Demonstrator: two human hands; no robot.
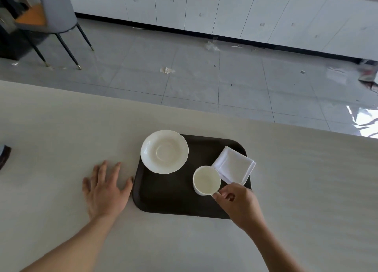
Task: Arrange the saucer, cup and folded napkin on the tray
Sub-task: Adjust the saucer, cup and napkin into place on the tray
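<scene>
Small white glazed cup [206,180]: upright on dark brown plastic tray [173,198], right hand [238,204] pinching its handle.
Likely light, rigid, slick, chip-prone; handle seems safest hold. Left hand [105,187] spread flat on table, beside tray.

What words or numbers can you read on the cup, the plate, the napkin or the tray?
None. The cup, the saucer, the folded napkin and the tray are all plain, with no words, numbers or logos showing.
The small marks on the cabinet doors behind are too blurred to read.
</scene>
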